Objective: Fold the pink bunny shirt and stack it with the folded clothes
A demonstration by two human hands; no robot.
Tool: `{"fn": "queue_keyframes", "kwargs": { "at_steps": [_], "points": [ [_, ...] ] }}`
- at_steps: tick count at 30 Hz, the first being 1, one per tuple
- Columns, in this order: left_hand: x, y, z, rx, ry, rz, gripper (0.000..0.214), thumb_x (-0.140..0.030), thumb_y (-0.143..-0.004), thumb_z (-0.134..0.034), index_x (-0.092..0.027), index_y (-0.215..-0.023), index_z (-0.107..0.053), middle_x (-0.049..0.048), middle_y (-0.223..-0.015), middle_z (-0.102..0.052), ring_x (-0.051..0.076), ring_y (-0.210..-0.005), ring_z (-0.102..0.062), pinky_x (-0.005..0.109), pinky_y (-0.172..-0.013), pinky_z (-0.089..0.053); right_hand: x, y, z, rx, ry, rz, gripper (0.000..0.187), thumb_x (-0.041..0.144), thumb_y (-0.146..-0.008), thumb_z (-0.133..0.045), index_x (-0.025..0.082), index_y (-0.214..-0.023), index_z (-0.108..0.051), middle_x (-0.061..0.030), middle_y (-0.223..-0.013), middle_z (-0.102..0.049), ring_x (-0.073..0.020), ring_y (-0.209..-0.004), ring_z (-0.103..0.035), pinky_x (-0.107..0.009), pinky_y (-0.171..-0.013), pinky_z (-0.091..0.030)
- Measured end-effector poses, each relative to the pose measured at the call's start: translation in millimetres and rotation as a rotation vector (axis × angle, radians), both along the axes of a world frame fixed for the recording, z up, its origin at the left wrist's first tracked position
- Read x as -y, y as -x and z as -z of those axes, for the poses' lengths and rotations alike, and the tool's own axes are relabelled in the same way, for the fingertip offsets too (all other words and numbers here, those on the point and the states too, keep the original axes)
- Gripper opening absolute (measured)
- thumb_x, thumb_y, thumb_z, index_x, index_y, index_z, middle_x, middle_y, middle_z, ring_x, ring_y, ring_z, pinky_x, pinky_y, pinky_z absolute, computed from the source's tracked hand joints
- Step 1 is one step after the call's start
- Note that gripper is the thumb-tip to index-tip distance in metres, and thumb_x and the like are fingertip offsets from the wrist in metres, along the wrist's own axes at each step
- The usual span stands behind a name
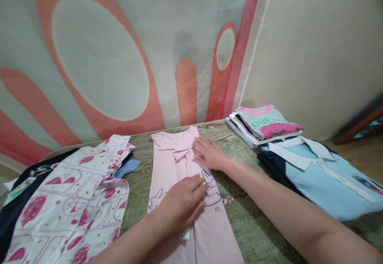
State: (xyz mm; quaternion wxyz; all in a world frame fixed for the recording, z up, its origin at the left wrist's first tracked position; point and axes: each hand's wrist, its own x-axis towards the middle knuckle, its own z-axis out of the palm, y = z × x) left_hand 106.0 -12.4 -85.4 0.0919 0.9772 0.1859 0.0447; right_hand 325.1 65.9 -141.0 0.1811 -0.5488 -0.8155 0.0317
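A pink garment with line-drawn rabbits lies lengthwise on the table, its sides and sleeves turned inward into a long strip. My right hand rests on its upper right edge, fingers spread out over the folded sleeve. Lower down, my left hand lies over the middle of the cloth with its fingers stretched out and close together. Neither hand grips the fabric. A small pale tag shows just below my left hand. The garment's lower end runs out of view at the bottom.
To the left, a white garment with pink prints lies over dark clothes and a bit of blue cloth. Folded shirts are stacked at the back right, with a light blue collared shirt nearer. A printed wall borders the table.
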Motion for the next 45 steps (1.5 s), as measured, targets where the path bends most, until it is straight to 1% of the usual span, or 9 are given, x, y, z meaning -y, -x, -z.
{"fn": "queue_keyframes", "kwargs": {
  "at_steps": [3, 8, 15, 20, 26, 31, 35, 40, 45],
  "points": [
    [2, -1, 1.8, -0.113, 0.097, 0.096, 0.068, -0.049, -0.093, -0.050, -0.016, -0.149, -0.029, 0.0159, -0.158, -0.024, 0.034, -0.146, -0.018, 0.051, -0.117, -0.023, 5, 9, -5.2, 0.036, 0.069, -0.079, 0.075, 0.056, -0.094, -0.039, 0.008, -0.150, -0.028, -0.0170, -0.157, -0.023, -0.0302, -0.146, -0.016, -0.054, -0.116, -0.016],
    [13, -4, 1.5, -0.243, 0.233, 0.138, 0.076, -0.059, -0.095, -0.039, -0.022, -0.155, -0.012, 0.0120, -0.161, -0.003, 0.033, -0.147, 0.001, 0.057, -0.118, -0.007, 4, 11, -3.8, 0.052, 0.106, -0.043, 0.074, 0.057, -0.096, -0.031, 0.006, -0.150, -0.027, -0.0174, -0.157, -0.023, -0.0292, -0.146, -0.017, -0.050, -0.117, -0.014],
    [23, -3, -9.1, -0.225, 0.314, 0.198, 0.075, -0.063, -0.095, -0.030, -0.024, -0.155, -0.008, 0.0113, -0.160, -0.003, 0.033, -0.147, 0.002, 0.061, -0.116, 0.000, 1, 5, -1.2, 0.044, 0.102, -0.028, 0.071, 0.056, -0.097, -0.030, 0.009, -0.151, -0.027, -0.0146, -0.157, -0.025, -0.0263, -0.146, -0.020, -0.048, -0.118, -0.014],
    [27, -2, -7.4, -0.200, 0.342, 0.208, 0.072, -0.064, -0.096, -0.027, -0.025, -0.155, -0.012, 0.0098, -0.161, -0.005, 0.034, -0.147, 0.003, 0.063, -0.116, 0.001, -1, 3, 2.0, 0.043, 0.095, -0.030, 0.067, 0.055, -0.097, -0.032, 0.014, -0.150, -0.030, -0.0120, -0.157, -0.026, -0.0245, -0.145, -0.021, -0.048, -0.117, -0.015],
    [30, 0, -3.6, -0.193, 0.347, 0.218, 0.072, -0.063, -0.095, -0.029, -0.024, -0.155, -0.014, 0.0101, -0.161, -0.007, 0.035, -0.146, 0.002, 0.065, -0.115, 0.001, -5, 0, 2.1, 0.053, 0.054, 0.026, 0.054, 0.039, -0.100, -0.031, 0.015, -0.149, -0.034, -0.0109, -0.155, -0.033, -0.0223, -0.144, -0.025, -0.046, -0.117, -0.017],
    [30, 1, -5.2, -0.185, 0.345, 0.213, 0.071, -0.063, -0.096, -0.028, -0.025, -0.154, -0.015, 0.0103, -0.160, -0.011, 0.034, -0.147, -0.001, 0.064, -0.115, -0.003, 8, 21, -3.0, 0.044, 0.010, 0.000, 0.064, 0.044, -0.098, -0.035, 0.008, -0.151, -0.027, -0.0144, -0.158, -0.022, -0.0257, -0.147, -0.015, -0.046, -0.118, -0.016],
    [29, 0, -6.2, -0.177, 0.368, 0.212, 0.072, -0.063, -0.095, -0.030, -0.024, -0.154, -0.017, 0.0110, -0.160, -0.010, 0.033, -0.147, 0.001, 0.063, -0.115, -0.001, 21, 42, 1.6, 0.073, 0.057, -0.036, 0.070, 0.052, -0.099, -0.027, 0.006, -0.151, -0.026, -0.0157, -0.158, -0.019, -0.0275, -0.147, -0.013, -0.048, -0.119, -0.013],
    [29, 1, -5.4, -0.176, 0.398, 0.210, 0.072, -0.061, -0.095, -0.033, -0.023, -0.154, -0.017, 0.0114, -0.160, -0.007, 0.033, -0.147, 0.002, 0.063, -0.115, 0.002, 15, 40, 5.1, 0.087, 0.064, 0.101, 0.060, 0.040, -0.100, -0.025, 0.009, -0.151, -0.027, -0.0123, -0.159, -0.017, -0.0266, -0.147, -0.013, -0.051, -0.117, -0.013],
    [31, 1, -8.5, -0.194, 0.417, 0.208, 0.073, -0.063, -0.095, -0.031, -0.023, -0.154, -0.017, 0.0108, -0.161, -0.006, 0.033, -0.147, 0.004, 0.063, -0.114, 0.004, 6, 23, 3.2, 0.072, 0.053, 0.221, 0.062, 0.037, -0.099, -0.027, 0.007, -0.152, -0.021, -0.0130, -0.160, -0.013, -0.0261, -0.148, -0.009, -0.050, -0.117, -0.016]
  ]
}}
